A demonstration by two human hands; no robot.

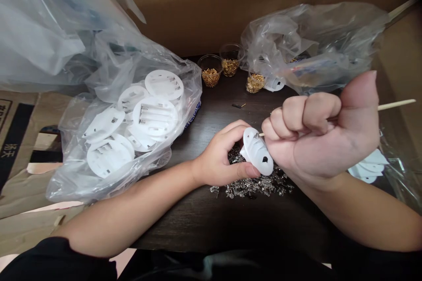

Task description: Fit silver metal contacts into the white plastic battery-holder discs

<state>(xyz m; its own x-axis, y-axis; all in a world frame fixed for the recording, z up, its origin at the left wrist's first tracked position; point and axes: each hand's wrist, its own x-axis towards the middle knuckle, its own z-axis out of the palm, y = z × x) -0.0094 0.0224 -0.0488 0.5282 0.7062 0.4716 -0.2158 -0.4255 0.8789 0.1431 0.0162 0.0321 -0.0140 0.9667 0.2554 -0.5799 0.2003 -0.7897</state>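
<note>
My left hand (227,153) is closed around a round white plastic battery holder (259,151), thumb on the near side, the disc tilted on edge. In my right hand (316,131), fingers curled into a fist, sits a thin wooden stick (397,104). Its long end juts out to the right past the thumb, and its short tip meets the holder near a small metal spring (256,135). Below both hands lies a heap of small metal springs and contacts (260,186) on the dark table (184,224). The left hand partly covers the heap.
A clear plastic bag (66,180) with several white round holders (158,116) lies at left. Clear cups (211,77) of gold-coloured pins stand at the back. Another plastic bag (316,44) and stacked white holders (367,169) are on the right. Cardboard walls (198,13) rise behind.
</note>
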